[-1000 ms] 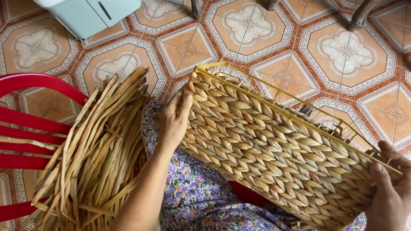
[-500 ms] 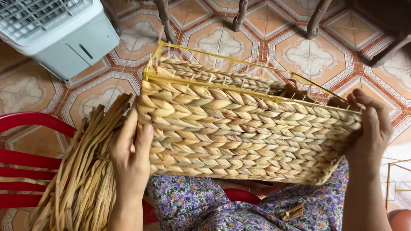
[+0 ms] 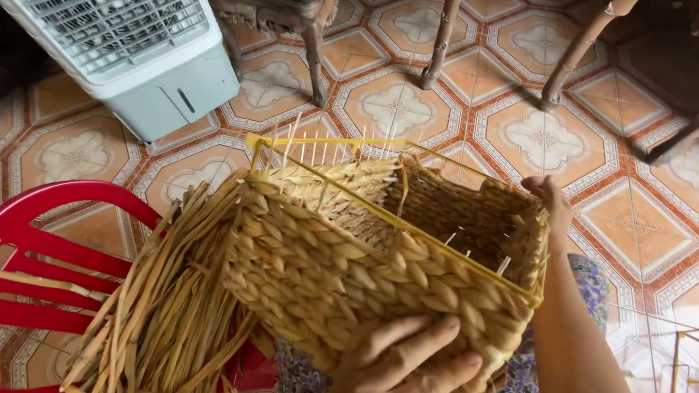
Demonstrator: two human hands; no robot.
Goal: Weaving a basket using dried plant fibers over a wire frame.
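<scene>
A rectangular woven straw basket (image 3: 335,263) rests on my lap over a floral cloth (image 3: 586,280). It is tilted so its open top faces up and away. A thin yellow frame (image 3: 414,227) runs round its rim, with loose strand ends sticking up at the far side. My left hand (image 3: 405,378) grips the near wall of the basket from below, fingers spread over the weave. My right hand (image 3: 550,197) holds the far right corner of the rim, with the forearm running along the basket's right side.
A bundle of dried straw strands (image 3: 162,315) lies across a red plastic chair (image 3: 16,252) at my left. A white air cooler (image 3: 103,23) stands at the upper left, dark wooden furniture legs (image 3: 444,28) behind. A bare wire frame (image 3: 688,369) sits at the right on patterned floor tiles.
The basket has been turned and tipped so its opening shows. My left hand moved from its left end to the near wall; my right hand shifted to the far right corner.
</scene>
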